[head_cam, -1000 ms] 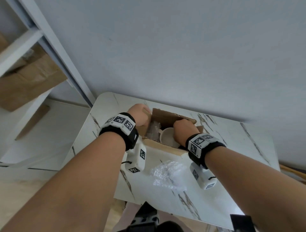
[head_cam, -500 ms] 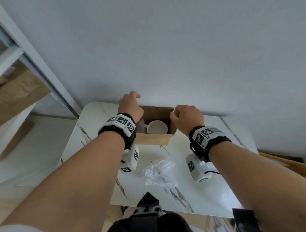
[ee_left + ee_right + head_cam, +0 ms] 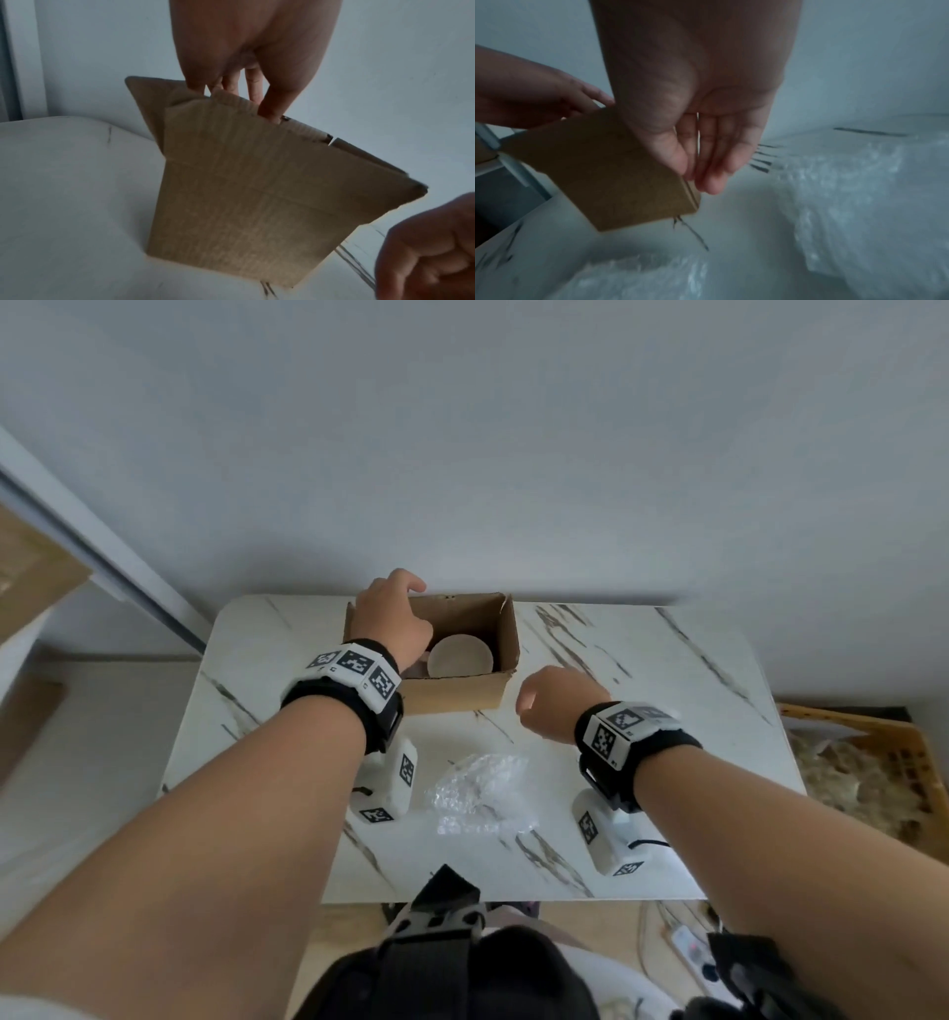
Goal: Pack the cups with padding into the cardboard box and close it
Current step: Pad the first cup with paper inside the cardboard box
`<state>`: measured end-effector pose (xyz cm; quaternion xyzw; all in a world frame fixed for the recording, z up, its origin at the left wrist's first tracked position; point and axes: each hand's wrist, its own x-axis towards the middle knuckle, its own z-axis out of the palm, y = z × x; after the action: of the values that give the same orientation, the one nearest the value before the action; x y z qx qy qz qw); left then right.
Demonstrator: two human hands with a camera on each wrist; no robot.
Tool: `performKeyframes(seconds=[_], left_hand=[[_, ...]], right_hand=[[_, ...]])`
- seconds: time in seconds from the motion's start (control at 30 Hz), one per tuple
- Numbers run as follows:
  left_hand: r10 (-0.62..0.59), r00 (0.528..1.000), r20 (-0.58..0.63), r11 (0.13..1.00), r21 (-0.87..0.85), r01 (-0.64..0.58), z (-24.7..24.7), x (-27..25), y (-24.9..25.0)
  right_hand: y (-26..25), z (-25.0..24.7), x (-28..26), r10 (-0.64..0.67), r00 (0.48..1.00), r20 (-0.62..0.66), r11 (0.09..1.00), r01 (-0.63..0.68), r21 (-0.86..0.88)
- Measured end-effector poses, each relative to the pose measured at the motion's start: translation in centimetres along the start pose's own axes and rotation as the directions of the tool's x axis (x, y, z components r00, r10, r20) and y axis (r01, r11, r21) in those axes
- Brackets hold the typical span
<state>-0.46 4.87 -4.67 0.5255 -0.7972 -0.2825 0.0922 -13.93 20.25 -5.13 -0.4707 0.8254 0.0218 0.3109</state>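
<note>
An open cardboard box (image 3: pixel 452 693) stands at the back middle of the marble table (image 3: pixel 642 690), close to the wall. A white cup (image 3: pixel 459 654) lies inside it; something pinkish beside the cup is mostly hidden by my left wrist. My left hand (image 3: pixel 393 608) reaches over the box's back left corner. In the left wrist view, my left hand (image 3: pixel 246 87) pinches a raised flap of the box (image 3: pixel 244 203) between thumb and fingers. My right hand (image 3: pixel 539 706) hovers off the box's front right corner. Its fingers (image 3: pixel 706 162) are relaxed and empty beside the box (image 3: pixel 618 172).
A crumpled sheet of bubble wrap (image 3: pixel 480 788) lies on the table in front of the box, also bubble wrap (image 3: pixel 859 203) under my right hand. A white shelf frame (image 3: pixel 102 557) stands left. A wooden crate of straw-like filler (image 3: pixel 862 773) sits right of the table.
My right hand has let go of the box's right side and drawn back toward me. My left hand stays at the box's back left corner. The box now sits squarer to me.
</note>
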Motion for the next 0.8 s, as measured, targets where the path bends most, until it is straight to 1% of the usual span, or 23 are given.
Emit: performKeyframes(seconds=[0.13,0.27,0.4,0.5,0.63,0.7,0.8], left_hand=[[0.02,1.0,0.019,0.998,0.052,-0.021,0.4,-0.2,-0.7],[0.034,0.999,0.022,0.999,0.027,-0.034,0.5,-0.2,-0.9],[0.044,0.998,0.033,0.999,0.027,-0.045,0.6,0.0,-1.3],[0.061,0.997,0.044,0.998,0.014,-0.061,0.6,0.0,-1.6],[0.055,0.997,0.059,0.998,0.024,-0.057,0.4,0.1,-1.6],[0.033,0.994,0.103,0.999,0.04,-0.037,0.0,0.1,-1.5],[-0.002,0.974,0.227,0.999,0.051,-0.01,-1.1,0.3,-1.0]], right_hand=[[-0.2,2.6,0.4,-0.082,0.986,0.146,0.996,0.076,0.047],[-0.7,4.5,0.9,-0.089,0.973,0.214,0.996,0.083,0.035],[-0.9,5.5,1.5,-0.038,0.973,0.229,0.999,0.043,-0.017],[-1.0,5.6,1.8,-0.025,0.973,0.231,0.998,0.039,-0.057],[-1.4,5.0,1.7,-0.027,0.971,0.236,0.999,0.036,-0.033],[-1.8,4.0,1.4,-0.042,0.972,0.23,0.999,0.041,0.009],[-2.4,2.0,0.7,-0.09,0.978,0.19,0.996,0.087,0.023]])
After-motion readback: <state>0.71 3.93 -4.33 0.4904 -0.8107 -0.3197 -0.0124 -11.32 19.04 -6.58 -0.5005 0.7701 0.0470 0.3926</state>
